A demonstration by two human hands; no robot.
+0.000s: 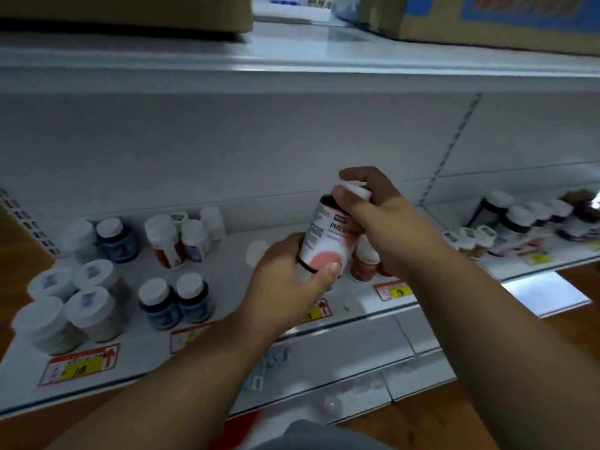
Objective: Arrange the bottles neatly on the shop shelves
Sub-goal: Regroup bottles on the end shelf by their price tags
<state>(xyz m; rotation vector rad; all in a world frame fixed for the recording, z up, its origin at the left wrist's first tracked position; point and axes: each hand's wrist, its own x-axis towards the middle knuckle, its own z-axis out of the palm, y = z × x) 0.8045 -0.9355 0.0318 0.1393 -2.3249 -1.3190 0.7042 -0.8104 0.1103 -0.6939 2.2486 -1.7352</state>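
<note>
A white metal shop shelf [292, 251] runs across the view, backed by a plain pale panel with a slotted upright, over a wooden-looking floor [422, 420]. Above it, an upper shelf [292, 60] carries cardboard boxes [487, 17], one printed in blue and orange. Along the shelf's front edge sit red-and-yellow price tags [79, 363]; their print is too blurred to read.

Round plastic bottles stand in groups: white-capped pale jars [65, 306] at the left, dark blue-labelled bottles [175, 303] beside them, amber ones [165, 241] further back, and a dark cluster [519, 222] on the right-hand bay.

Held above the shelf's middle, tilted, is a dark bottle [324, 241] with a white label showing a pink disc and writing too blurred to make out. The left hand [289, 274] grips its base, thumb pressed on the label. The right hand [380, 222] curls its fingers over the white cap [355, 188].
</note>
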